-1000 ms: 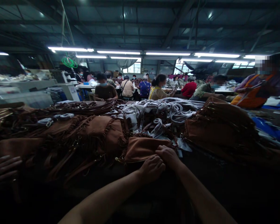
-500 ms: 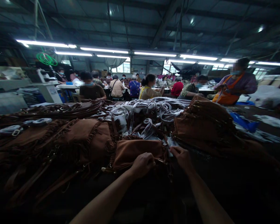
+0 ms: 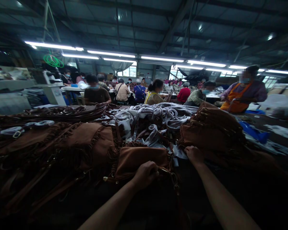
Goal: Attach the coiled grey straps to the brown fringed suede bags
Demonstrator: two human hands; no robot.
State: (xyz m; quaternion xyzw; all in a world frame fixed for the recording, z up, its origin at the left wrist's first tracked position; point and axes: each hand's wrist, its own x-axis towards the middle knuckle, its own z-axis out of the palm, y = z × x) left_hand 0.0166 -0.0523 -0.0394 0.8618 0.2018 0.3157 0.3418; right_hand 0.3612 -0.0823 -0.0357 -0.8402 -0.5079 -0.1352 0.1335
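A brown fringed bag (image 3: 141,157) lies in front of me, its zipper edge toward me. My left hand (image 3: 147,172) is closed on the near edge of this bag, beside the zipper. To the right, my right hand (image 3: 194,154) has its fingers bent together at the lower edge of a stack of brown bags (image 3: 201,135); what is between them, if anything, is too dark to make out. A small piece of clear plastic (image 3: 179,151) lies between the bag and my right hand.
More fringed bags (image 3: 86,137) lie at the left. Behind are plastic-wrapped straps (image 3: 175,116). A blue bag (image 3: 255,131) is at the right. A person in an orange apron (image 3: 237,95) stands at the far right, and several people sit beyond the table.
My right hand has moved right, away from the clear plastic, toward the stack of bags. My left hand stays on the bag's edge. The whole view has shifted slightly.
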